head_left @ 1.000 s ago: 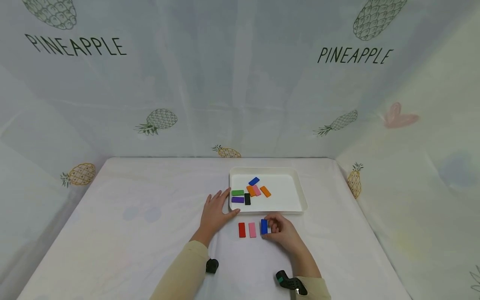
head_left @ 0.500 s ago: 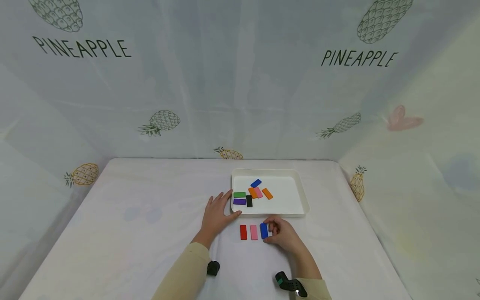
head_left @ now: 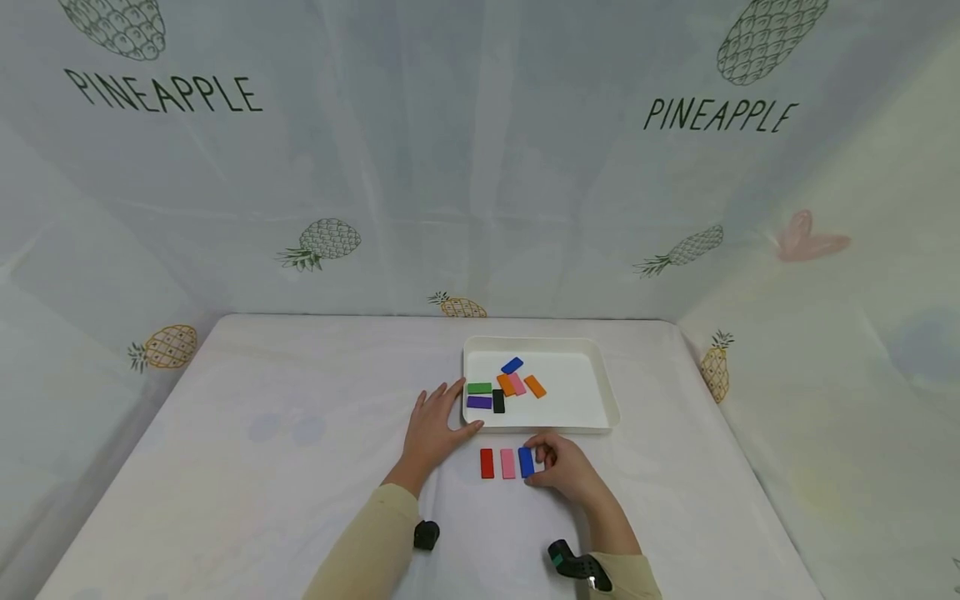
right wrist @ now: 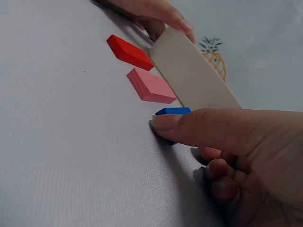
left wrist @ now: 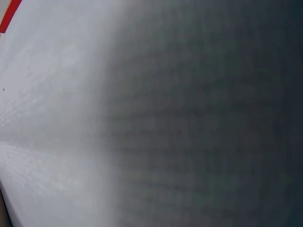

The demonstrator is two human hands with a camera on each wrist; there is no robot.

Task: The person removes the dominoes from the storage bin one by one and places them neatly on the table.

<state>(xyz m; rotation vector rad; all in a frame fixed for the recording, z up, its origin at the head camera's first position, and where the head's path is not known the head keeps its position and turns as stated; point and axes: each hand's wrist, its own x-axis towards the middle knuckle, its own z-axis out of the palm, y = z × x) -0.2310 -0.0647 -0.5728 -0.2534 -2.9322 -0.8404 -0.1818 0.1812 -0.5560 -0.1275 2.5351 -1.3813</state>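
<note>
My right hand [head_left: 566, 468] pinches a flat blue rectangular block [head_left: 526, 462] by its ends, thumb at the near end, low at the table. In the right wrist view the thumb covers much of that blue block [right wrist: 173, 111]. To its left, apart from each other, lie a pink block [head_left: 507, 463] and a red block [head_left: 487, 463], forming a row. My left hand [head_left: 432, 427] rests with spread, fairly straight fingers at the left front corner of a white tray [head_left: 558, 429], thumb at the front rim. The left wrist view is mostly blurred, with the red block's edge [left wrist: 8, 15] in one corner.
Inside the tray lie several more blocks, among them green [head_left: 479, 388], purple [head_left: 479, 402], black [head_left: 498, 402], orange [head_left: 535, 387] and blue [head_left: 512, 365]. The tray stands just beyond the row. White cloth [head_left: 300, 467] covers the table, with curtains behind and at the sides.
The blue block has slid slightly left, closer to the pink one, with my right hand on it. My left hand stays at the tray; the head view has shifted a little.
</note>
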